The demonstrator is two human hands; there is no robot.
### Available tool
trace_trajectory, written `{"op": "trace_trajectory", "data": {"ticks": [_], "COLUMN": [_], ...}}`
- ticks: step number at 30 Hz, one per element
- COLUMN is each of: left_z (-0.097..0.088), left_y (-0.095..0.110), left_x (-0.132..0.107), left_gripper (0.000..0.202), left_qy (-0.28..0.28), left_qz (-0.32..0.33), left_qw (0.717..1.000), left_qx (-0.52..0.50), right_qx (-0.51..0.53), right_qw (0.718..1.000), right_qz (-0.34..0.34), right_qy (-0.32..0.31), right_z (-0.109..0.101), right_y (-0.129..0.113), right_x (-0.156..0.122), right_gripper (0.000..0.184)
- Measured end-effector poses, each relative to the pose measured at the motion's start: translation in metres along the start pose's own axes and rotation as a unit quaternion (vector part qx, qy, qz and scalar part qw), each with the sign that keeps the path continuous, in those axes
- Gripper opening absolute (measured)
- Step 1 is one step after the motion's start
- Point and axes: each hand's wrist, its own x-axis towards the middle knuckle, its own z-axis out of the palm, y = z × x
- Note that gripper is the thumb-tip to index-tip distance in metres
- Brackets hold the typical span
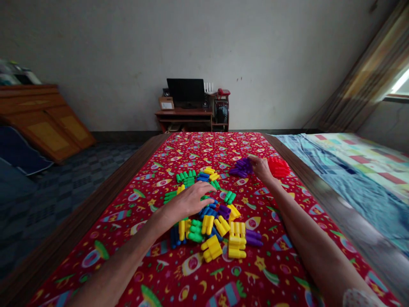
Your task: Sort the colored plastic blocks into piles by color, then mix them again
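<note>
Plastic building blocks in several colours lie in a loose pile on the red patterned tablecloth. My left hand (pixel 196 197) is over the pile, fingers stretched and thumb apart, holding nothing I can see. Beneath and around it are blue blocks (pixel 209 212), green blocks (pixel 196 230) and yellow blocks (pixel 212 248). Further off to the right, my right hand (pixel 261 167) has its fingertips closed on a purple building block at the edge of a group of purple blocks (pixel 240 167). Just right of that hand sits a cluster of red blocks (pixel 279 167), partly behind the wrist.
The tablecloth (pixel 140 264) covers a long wooden table (pixel 129 164). A bed (pixel 361 170) stands along the right side. Against the far wall is a desk (pixel 185 113) with a monitor (pixel 186 91) and a red telephone (pixel 223 91). A wooden cabinet (pixel 44 117) stands at left.
</note>
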Motion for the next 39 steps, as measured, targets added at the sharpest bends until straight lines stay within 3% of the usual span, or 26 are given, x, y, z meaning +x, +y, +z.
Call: {"op": "trace_trajectory", "data": {"ticks": [3,5,9,11,14,16,18,20,23,25,26,28,30,33,37,39], "left_z": [0.010,0.018,0.032,0.031,0.022,0.015,0.009,0.007,0.005,0.003,0.002,0.000,0.000,0.002,0.019,0.032], "left_y": [0.023,0.034,0.033,0.025,0.016,0.012,0.007,0.003,0.003,0.009,0.013,0.026,0.041,0.064,0.090,0.095], "left_x": [-0.005,-0.008,-0.006,0.000,0.009,0.012,0.014,0.014,0.013,0.010,0.008,0.000,-0.009,-0.022,-0.030,-0.031], "left_gripper": [0.035,0.036,0.028,0.024,0.017,0.016,0.019,0.022,0.025,0.024,0.021,0.015,0.017,0.034,0.061,0.061], "left_qy": [-0.042,-0.065,-0.038,-0.023,0.028,0.097,0.157,0.187,0.210,0.187,0.150,0.041,-0.055,-0.105,-0.094,-0.093], "left_qz": [0.075,0.095,0.045,-0.001,-0.076,-0.115,-0.134,-0.136,-0.124,-0.093,-0.069,-0.016,0.030,0.075,0.148,0.199], "left_qw": [0.996,0.993,0.998,0.999,0.994,0.982,0.966,0.957,0.957,0.972,0.984,0.999,0.998,0.991,0.984,0.975], "left_qx": [-0.028,-0.026,-0.028,-0.039,-0.072,-0.112,-0.153,-0.177,-0.157,-0.103,-0.072,-0.020,0.011,0.036,0.041,0.043], "right_qx": [0.006,0.007,0.003,0.024,0.115,0.173,0.185,0.150,0.065,0.006,-0.025,-0.087,-0.133,-0.168,-0.200,-0.215], "right_qw": [0.998,0.997,0.998,0.998,0.976,0.932,0.903,0.911,0.955,0.983,0.993,0.996,0.988,0.979,0.971,0.968], "right_qz": [-0.047,-0.072,-0.057,-0.060,-0.123,-0.177,-0.217,-0.238,-0.208,-0.141,-0.097,-0.011,0.055,0.109,0.119,0.105], "right_qy": [-0.037,-0.028,0.018,0.005,-0.138,-0.264,-0.322,-0.302,-0.202,-0.114,-0.065,0.016,0.048,0.021,-0.053,-0.080], "right_z": [0.001,-0.002,-0.016,-0.023,-0.027,-0.026,-0.023,-0.020,-0.022,-0.028,-0.032,-0.038,-0.041,-0.037,-0.029,-0.027], "right_y": [-0.003,-0.009,-0.029,-0.045,-0.076,-0.097,-0.115,-0.126,-0.123,-0.109,-0.099,-0.078,-0.057,-0.037,-0.029,-0.030], "right_x": [0.000,0.000,-0.002,-0.005,-0.015,-0.025,-0.034,-0.038,-0.034,-0.026,-0.022,-0.015,-0.010,-0.010,-0.013,-0.014], "right_gripper": [0.041,0.041,0.042,0.038,0.032,0.031,0.030,0.026,0.025,0.025,0.026,0.030,0.033,0.034,0.033,0.036]}}
